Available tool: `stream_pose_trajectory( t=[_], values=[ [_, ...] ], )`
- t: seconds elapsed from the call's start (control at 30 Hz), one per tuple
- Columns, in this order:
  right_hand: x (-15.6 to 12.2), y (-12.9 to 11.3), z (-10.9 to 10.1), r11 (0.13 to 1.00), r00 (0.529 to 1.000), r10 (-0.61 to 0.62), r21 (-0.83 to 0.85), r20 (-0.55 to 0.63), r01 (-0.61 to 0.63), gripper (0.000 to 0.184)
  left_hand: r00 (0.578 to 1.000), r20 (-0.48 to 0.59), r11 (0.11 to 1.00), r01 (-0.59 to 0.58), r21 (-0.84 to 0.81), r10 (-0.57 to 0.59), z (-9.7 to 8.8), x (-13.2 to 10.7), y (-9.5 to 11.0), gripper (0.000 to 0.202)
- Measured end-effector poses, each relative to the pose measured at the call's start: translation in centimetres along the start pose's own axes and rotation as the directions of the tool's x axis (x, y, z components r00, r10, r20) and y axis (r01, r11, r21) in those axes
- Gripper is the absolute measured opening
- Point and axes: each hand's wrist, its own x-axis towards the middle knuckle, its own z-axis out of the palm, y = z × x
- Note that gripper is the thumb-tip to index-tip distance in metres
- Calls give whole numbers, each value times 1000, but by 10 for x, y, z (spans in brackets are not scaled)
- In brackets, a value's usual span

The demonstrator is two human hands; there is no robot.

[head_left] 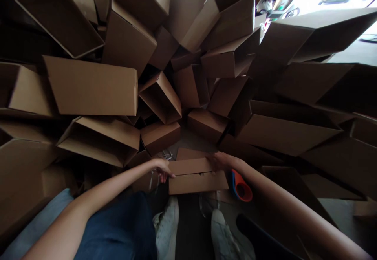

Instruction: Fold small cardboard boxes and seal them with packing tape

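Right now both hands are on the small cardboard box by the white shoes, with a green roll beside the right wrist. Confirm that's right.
Not quite: the roll is orange-red with a blue edge, not green. The head view shows it beside the right wrist. The rest holds: the left hand and right hand are on the small cardboard box by the white shoes.

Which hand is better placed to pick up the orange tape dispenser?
The right hand: the orange tape dispenser lies just below its wrist, while the left hand holds the cardboard box's opposite end.
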Motion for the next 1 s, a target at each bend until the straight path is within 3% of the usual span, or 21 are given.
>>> stream_pose_trajectory(
  t=[0.3, 0.6, 0.8, 1.0],
  values=[
    [0, -6, -3, 999, 998, 44, -25, 46, -43, 63, 993, -50, 994, 103, -33, -104, 6, -4, 9, 55],
    [-1, -6, -2, 999, 999, 27, -22, 25, -26, 64, 980, -136, 983, 158, 89, -145, 7, -9, 20, 51],
    [-1, -8, -6, 999, 998, 29, -19, 53, -28, 68, 959, -242, 959, 199, 202, -148, 6, -17, 24, 42],
    [-4, -11, -8, 998, 997, 45, -36, 70, -42, 58, 948, -304, 953, 177, 248, -96, 10, -15, 24, 41]
  ],
)
